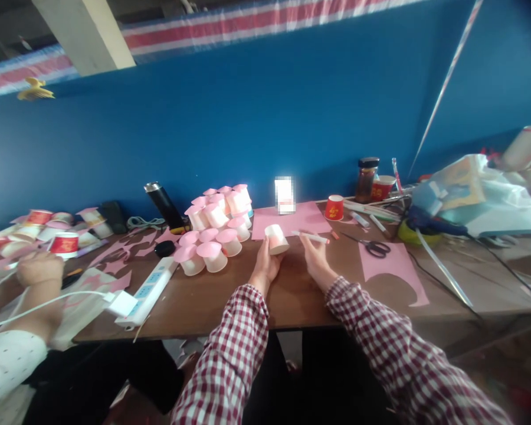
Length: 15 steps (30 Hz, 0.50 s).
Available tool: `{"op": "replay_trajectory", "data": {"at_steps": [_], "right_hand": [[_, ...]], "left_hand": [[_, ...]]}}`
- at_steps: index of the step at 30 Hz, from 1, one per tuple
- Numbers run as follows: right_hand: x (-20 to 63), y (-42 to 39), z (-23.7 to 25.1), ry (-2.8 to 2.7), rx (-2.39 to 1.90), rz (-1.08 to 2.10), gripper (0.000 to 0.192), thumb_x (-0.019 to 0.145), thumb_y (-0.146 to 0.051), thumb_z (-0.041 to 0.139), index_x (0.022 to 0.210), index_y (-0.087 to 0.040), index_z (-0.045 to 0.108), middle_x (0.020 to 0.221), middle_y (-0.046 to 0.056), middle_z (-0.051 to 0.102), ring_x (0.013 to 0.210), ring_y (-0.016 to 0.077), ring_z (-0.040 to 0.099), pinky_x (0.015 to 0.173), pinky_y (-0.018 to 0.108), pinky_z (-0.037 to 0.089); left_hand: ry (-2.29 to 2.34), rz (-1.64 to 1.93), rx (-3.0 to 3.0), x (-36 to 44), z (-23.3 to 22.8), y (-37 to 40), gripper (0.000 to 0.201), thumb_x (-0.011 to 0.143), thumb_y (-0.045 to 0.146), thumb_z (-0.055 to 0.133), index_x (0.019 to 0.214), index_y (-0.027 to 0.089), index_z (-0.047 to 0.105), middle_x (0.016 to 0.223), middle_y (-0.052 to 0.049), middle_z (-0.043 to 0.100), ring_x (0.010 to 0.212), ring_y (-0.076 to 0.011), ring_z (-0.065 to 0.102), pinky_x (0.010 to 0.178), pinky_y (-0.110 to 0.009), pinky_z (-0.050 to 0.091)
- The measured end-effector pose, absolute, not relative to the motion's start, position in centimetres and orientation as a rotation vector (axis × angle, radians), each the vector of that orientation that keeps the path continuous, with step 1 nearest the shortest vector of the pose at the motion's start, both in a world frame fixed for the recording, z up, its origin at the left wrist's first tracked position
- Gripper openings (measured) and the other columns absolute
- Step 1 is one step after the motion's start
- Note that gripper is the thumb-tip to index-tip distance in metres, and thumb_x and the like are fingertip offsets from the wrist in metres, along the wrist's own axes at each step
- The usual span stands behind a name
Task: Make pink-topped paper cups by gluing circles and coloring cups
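Note:
My left hand (266,264) is wrapped round a white paper cup (277,239), tilted above the table's front half. To its right, my right hand (315,255) grips a slim white marker (312,237), its tip pointing left toward the cup without touching it. A sheet of pink paper (310,217) lies flat just behind both hands. Several white cups topped with pink paper (212,255) stand grouped to the left of my left hand. Beyond my right hand are black-handled scissors (377,249) on a cut piece of pink paper (398,265).
A red paper cup (334,208) and a dark jar (367,180) stand at the back right. Further right are a glue gun (433,222) and plastic bags (491,203). A power strip (147,292) lies left, near a co-worker's hand (39,268). A blue wall (265,106) rises behind.

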State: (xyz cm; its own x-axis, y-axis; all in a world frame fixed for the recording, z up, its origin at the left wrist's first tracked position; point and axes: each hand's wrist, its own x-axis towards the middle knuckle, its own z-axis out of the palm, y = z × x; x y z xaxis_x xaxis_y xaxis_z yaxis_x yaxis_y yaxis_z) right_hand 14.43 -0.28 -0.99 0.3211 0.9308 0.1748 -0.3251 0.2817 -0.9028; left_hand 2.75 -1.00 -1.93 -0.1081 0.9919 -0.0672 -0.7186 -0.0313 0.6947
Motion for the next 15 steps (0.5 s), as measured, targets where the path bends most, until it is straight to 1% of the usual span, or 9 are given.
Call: {"op": "replay_trajectory", "data": {"at_steps": [3, 6, 9, 12, 15], "right_hand": [[15.1, -0.7, -1.1, -0.846, -0.929, 0.992, 0.032, 0.07, -0.038, 0.064, 0.09, -0.014, 0.067, 0.08, 0.006, 0.068, 0.071, 0.0155, 0.059, 0.065, 0.029, 0.047], [15.3, -1.6, -0.8, -0.89, -0.959, 0.991, 0.034, 0.072, -0.041, 0.062, 0.089, -0.012, 0.067, 0.073, 0.006, 0.066, 0.067, 0.0164, 0.059, 0.061, 0.028, 0.046], [15.0, -2.4, -0.3, -0.96, -0.963, 0.982, 0.032, 0.072, -0.043, 0.062, 0.086, -0.014, 0.066, 0.07, 0.005, 0.066, 0.067, 0.0162, 0.059, 0.06, 0.027, 0.045], [14.8, -2.9, 0.1, -1.039, -0.96, 0.981, 0.03, 0.071, -0.044, 0.064, 0.081, -0.016, 0.064, 0.069, 0.003, 0.065, 0.066, 0.0158, 0.059, 0.059, 0.026, 0.045], [14.7, -3.3, 0.3, -1.125, -0.969, 0.986, 0.03, 0.071, -0.045, 0.065, 0.077, -0.016, 0.064, 0.066, 0.003, 0.064, 0.062, 0.0154, 0.057, 0.054, 0.024, 0.043]], "left_hand": [[0.713, 1.586, 0.52, 2.7, -2.2, -0.8, 0.037, 0.087, 0.049, 0.048, 0.098, 0.016, 0.061, 0.087, -0.007, 0.064, 0.077, -0.0159, 0.06, 0.068, -0.028, 0.051], [0.731, 1.628, 0.565, 2.4, -2.1, -0.8, 0.032, 0.087, 0.045, 0.05, 0.097, 0.016, 0.061, 0.088, -0.007, 0.064, 0.079, -0.0158, 0.06, 0.069, -0.026, 0.051], [0.747, 1.698, 0.624, 1.7, -1.9, -0.9, 0.026, 0.087, 0.039, 0.052, 0.102, 0.019, 0.06, 0.1, -0.006, 0.063, 0.089, -0.0167, 0.06, 0.075, -0.028, 0.051], [0.783, 1.746, 0.646, 1.0, -1.6, -1.1, 0.03, 0.086, 0.042, 0.051, 0.107, 0.02, 0.058, 0.111, -0.009, 0.06, 0.099, -0.0205, 0.059, 0.08, -0.034, 0.051], [0.821, 1.756, 0.642, 0.7, -1.6, -1.3, 0.035, 0.081, 0.039, 0.06, 0.11, 0.019, 0.057, 0.114, -0.014, 0.058, 0.106, -0.0249, 0.056, 0.083, -0.034, 0.051]]}}
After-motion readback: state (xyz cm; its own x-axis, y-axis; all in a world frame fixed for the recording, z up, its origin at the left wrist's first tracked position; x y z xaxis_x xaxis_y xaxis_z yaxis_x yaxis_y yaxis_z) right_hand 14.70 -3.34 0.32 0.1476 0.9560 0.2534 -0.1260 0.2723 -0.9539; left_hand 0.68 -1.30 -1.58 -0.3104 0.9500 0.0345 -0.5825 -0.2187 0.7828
